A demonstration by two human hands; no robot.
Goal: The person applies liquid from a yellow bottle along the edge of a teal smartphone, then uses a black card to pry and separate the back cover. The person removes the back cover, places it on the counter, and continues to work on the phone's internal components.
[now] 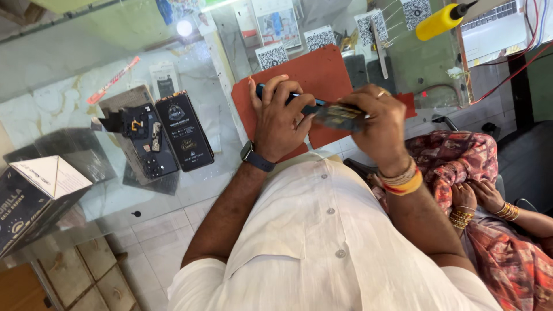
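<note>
I see the left hand at frame centre, fingers curled tight around a dark blue phone, pressing it down w/ thumb side toward the body. The phone sits over the red work mat, centre-top of frame, on the glass counter. The right hand, just right of centre, has its fingers closed on a thin dark part w/ gold contacts that meets the phone's right end; can't tell exactly what part it is. Left of centre lie an opened phone body w/ internals showing and a black back cover beside it, touching or nearly so. Lower left: a dark cardboard box. Upper right: a yellow-handled tool. Another person's hands w/ bangles sit lower right.
</note>
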